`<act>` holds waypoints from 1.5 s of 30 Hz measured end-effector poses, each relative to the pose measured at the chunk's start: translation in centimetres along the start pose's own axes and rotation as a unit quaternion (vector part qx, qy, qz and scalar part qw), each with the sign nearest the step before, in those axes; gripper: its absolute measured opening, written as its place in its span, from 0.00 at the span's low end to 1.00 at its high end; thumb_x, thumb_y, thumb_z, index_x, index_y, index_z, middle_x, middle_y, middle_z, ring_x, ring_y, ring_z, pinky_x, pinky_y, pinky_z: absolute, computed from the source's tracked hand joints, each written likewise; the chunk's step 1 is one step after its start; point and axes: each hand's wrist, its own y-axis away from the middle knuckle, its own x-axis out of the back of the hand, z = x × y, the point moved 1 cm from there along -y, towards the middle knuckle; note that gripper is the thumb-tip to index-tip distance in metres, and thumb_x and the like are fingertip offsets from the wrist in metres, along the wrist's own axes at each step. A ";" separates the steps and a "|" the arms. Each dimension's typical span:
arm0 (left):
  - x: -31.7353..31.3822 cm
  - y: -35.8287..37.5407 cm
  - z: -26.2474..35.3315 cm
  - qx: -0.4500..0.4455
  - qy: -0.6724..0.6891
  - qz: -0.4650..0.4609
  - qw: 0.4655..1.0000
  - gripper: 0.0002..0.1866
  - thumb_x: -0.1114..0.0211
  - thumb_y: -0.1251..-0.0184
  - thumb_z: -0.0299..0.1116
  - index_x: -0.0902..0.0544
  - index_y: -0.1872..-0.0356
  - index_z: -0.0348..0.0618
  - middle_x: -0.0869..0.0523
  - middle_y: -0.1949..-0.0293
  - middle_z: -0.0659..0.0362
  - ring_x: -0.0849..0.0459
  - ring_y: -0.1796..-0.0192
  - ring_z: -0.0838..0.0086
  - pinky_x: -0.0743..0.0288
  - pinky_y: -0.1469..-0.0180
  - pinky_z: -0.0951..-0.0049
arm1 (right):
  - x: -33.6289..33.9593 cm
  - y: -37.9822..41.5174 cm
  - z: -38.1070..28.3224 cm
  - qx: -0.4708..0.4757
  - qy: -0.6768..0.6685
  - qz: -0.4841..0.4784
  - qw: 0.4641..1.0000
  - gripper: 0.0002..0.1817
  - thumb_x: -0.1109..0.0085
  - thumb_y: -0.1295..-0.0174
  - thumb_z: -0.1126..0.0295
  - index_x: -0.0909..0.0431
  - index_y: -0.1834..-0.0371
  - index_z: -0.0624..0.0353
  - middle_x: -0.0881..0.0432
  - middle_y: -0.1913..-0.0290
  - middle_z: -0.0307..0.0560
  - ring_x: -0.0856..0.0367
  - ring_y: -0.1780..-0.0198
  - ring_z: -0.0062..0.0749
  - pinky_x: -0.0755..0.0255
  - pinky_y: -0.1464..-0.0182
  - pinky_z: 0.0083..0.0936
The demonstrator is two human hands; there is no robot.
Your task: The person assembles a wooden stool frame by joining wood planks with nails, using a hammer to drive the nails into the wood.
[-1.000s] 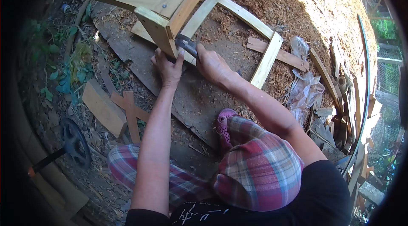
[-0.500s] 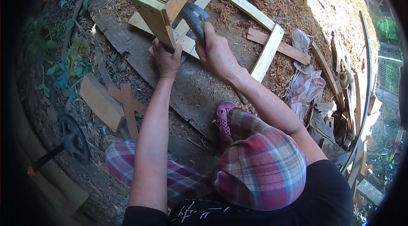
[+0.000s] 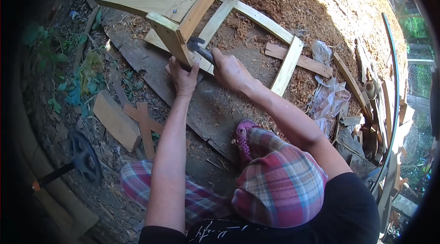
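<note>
A wooden frame (image 3: 170, 37) of pale planks with bolt heads on its top stands in the upper middle of the head view. My left hand (image 3: 183, 76) is wrapped round the lower end of its near upright leg. The claw hammer (image 3: 201, 50) is in my right hand (image 3: 231, 70), its handle inside closed fingers. Its dark head is beside the right face of that leg, close to my left hand; whether it touches the wood I cannot tell.
Loose boards (image 3: 117, 120) lie at the left near a black wheel (image 3: 85, 159). Sawdust (image 3: 293, 10) covers the upper ground. At the right are crumpled plastic (image 3: 330, 99), a loose plank (image 3: 300, 60) and stacked scrap wood. My knee and pink shoe (image 3: 243, 141) are below the frame.
The hammer head has moved down and left, closer to the leg, and its claw has turned. My left hand keeps its hold on the leg. The whole view has shifted slightly.
</note>
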 end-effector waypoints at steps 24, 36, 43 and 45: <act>-0.1 1.7 -0.8 0.033 -0.016 -0.052 0.998 0.35 0.28 0.46 0.56 0.28 0.43 0.45 0.23 0.48 0.52 0.29 0.39 0.54 0.41 0.40 0.53 | -1.9 0.0 1.3 -0.039 -0.006 0.010 0.999 0.13 0.50 0.42 0.78 0.36 0.54 0.63 0.18 0.62 0.72 0.18 0.56 0.68 0.26 0.54 0.58; 0.0 -0.5 0.3 -0.001 -0.021 -0.033 0.999 0.35 0.31 0.45 0.59 0.28 0.45 0.44 0.23 0.50 0.50 0.29 0.41 0.53 0.41 0.40 0.52 | -1.4 -1.1 0.9 0.014 -0.007 0.031 0.999 0.11 0.52 0.39 0.78 0.35 0.53 0.63 0.20 0.68 0.72 0.20 0.60 0.71 0.29 0.60 0.59; -0.3 1.0 -0.2 0.031 -0.027 -0.055 0.998 0.36 0.31 0.45 0.61 0.27 0.45 0.44 0.23 0.48 0.49 0.30 0.39 0.52 0.42 0.39 0.52 | -1.8 0.7 1.5 -0.011 -0.056 0.077 0.995 0.11 0.49 0.43 0.79 0.35 0.56 0.62 0.19 0.67 0.71 0.20 0.57 0.70 0.27 0.56 0.58; -0.4 0.4 -0.1 -0.002 -0.038 -0.008 0.999 0.34 0.28 0.47 0.59 0.25 0.47 0.46 0.22 0.50 0.51 0.27 0.42 0.52 0.42 0.40 0.50 | -1.1 -1.1 1.7 -0.009 -0.003 0.045 0.999 0.11 0.49 0.43 0.79 0.35 0.57 0.63 0.19 0.68 0.72 0.20 0.57 0.70 0.28 0.56 0.58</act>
